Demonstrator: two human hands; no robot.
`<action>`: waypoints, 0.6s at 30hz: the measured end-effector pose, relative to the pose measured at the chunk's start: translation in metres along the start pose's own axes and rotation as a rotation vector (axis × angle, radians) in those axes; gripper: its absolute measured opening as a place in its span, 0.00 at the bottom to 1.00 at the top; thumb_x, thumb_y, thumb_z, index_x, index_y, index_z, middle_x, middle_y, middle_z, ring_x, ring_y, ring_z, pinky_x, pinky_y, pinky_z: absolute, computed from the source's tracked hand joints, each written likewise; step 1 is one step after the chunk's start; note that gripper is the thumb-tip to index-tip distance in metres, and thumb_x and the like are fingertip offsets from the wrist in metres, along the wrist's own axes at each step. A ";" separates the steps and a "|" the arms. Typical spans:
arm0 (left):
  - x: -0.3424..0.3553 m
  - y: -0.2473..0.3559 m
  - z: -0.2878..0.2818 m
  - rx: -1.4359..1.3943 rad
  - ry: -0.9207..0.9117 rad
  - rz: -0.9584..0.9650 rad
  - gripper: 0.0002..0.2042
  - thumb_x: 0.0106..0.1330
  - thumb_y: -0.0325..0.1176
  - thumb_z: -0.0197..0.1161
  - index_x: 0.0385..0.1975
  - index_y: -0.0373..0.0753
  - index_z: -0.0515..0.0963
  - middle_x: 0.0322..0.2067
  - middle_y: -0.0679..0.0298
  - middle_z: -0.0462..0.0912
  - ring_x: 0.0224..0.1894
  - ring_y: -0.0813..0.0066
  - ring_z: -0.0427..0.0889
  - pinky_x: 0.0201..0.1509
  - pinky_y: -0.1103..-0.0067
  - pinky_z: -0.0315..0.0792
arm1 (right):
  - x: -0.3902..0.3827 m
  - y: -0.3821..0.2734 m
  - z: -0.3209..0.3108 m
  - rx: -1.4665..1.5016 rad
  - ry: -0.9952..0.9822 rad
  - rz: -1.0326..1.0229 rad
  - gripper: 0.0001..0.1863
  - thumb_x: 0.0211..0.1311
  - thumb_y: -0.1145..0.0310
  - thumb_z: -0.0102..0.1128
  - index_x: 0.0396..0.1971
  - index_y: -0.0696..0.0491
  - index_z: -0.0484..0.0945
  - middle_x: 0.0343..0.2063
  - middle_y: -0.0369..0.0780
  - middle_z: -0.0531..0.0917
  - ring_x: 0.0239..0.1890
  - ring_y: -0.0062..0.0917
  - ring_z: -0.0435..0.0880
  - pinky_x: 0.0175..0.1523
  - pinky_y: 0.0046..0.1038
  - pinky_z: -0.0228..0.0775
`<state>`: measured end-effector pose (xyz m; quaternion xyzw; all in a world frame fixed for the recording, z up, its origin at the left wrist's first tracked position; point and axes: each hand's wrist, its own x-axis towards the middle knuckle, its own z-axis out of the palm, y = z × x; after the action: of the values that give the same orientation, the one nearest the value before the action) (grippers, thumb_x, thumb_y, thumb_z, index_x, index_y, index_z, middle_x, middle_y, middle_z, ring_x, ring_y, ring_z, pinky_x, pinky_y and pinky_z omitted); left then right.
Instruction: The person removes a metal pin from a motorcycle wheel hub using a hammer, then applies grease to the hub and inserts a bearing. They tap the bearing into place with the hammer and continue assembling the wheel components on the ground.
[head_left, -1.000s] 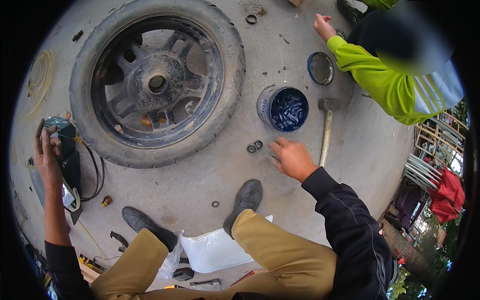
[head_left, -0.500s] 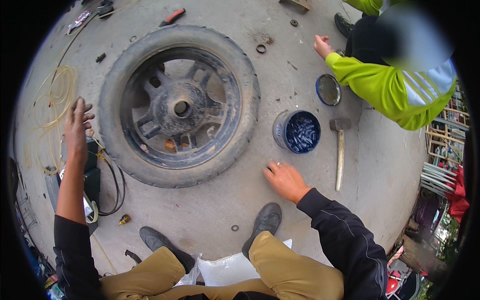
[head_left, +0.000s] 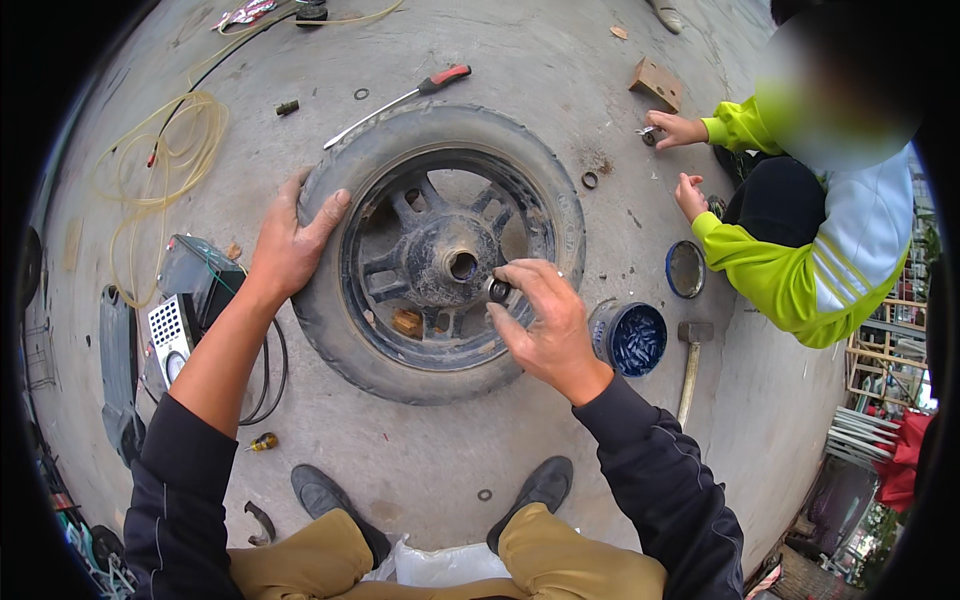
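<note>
Wheel (head_left: 432, 262) lies against my spread left hand (head_left: 296, 238); my right hand (head_left: 548, 328) pinches probably 1 bearing (head_left: 499, 291), near 1 tub (head_left: 636, 340), 1 hammer (head_left: 692, 362).

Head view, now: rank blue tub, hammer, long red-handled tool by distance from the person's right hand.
Nearest first, from the right hand:
1. Blue tub: just to its right, beside the wheel.
2. Hammer: farther right, past the tub.
3. Long red-handled tool: beyond the wheel's far edge, up and left of the hand.

Soft, even daylight (edges bowed, corners black).
</note>
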<state>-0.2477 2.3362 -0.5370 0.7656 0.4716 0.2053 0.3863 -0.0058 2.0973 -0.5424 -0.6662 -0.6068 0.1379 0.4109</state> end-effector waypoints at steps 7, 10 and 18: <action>-0.002 0.001 0.001 -0.063 -0.001 0.004 0.40 0.69 0.56 0.70 0.67 0.26 0.70 0.55 0.37 0.83 0.60 0.52 0.83 0.66 0.67 0.73 | 0.019 0.001 0.024 0.016 -0.048 0.095 0.21 0.52 0.76 0.74 0.48 0.57 0.81 0.46 0.46 0.82 0.46 0.45 0.84 0.50 0.39 0.78; -0.002 0.003 0.001 -0.046 0.012 0.002 0.40 0.68 0.57 0.70 0.67 0.27 0.71 0.54 0.37 0.84 0.59 0.51 0.84 0.66 0.66 0.73 | 0.022 0.000 0.027 0.000 -0.068 0.104 0.22 0.52 0.75 0.75 0.48 0.57 0.81 0.46 0.46 0.82 0.46 0.45 0.84 0.50 0.40 0.78; -0.002 0.004 0.001 -0.020 0.016 -0.013 0.41 0.67 0.58 0.69 0.67 0.27 0.71 0.55 0.37 0.83 0.60 0.49 0.84 0.66 0.65 0.73 | 0.027 -0.005 0.030 -0.014 -0.096 0.135 0.21 0.53 0.74 0.76 0.48 0.57 0.82 0.44 0.45 0.81 0.45 0.45 0.84 0.50 0.40 0.78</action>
<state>-0.2456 2.3332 -0.5343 0.7571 0.4774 0.2135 0.3916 -0.0236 2.1331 -0.5495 -0.7009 -0.5806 0.1929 0.3666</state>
